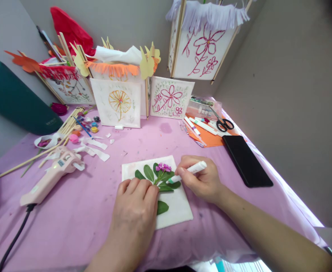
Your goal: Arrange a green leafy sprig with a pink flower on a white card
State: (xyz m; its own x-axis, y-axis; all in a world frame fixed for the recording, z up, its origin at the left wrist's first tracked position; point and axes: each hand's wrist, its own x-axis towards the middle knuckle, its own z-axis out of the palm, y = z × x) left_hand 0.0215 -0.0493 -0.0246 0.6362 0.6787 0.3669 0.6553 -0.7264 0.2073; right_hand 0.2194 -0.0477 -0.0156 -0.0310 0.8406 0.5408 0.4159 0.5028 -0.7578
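Observation:
In the middle of the head view lies a white square panel (180,211), tilted on the purple cloth. On it rests a flower sprig (149,172) with green leaves and a small cluster of pink-purple blossoms. My left hand (136,206) is closed over the sprig's stem and holds it down against the panel; its fingertips are partly hidden. Between thumb and fingers, my right hand (200,179) grips a white marker (192,169) with a green band. The marker's tip points at the leaves on the right side of the sprig.
Left are a pink glue gun (53,173), wooden sticks (61,141) and a teal bottle (16,98). Decorated panels (120,104) and lanterns stand behind, with one lantern (205,49) hanging upper right. Markers (204,126), scissors (224,124) and a black phone (246,160) lie right.

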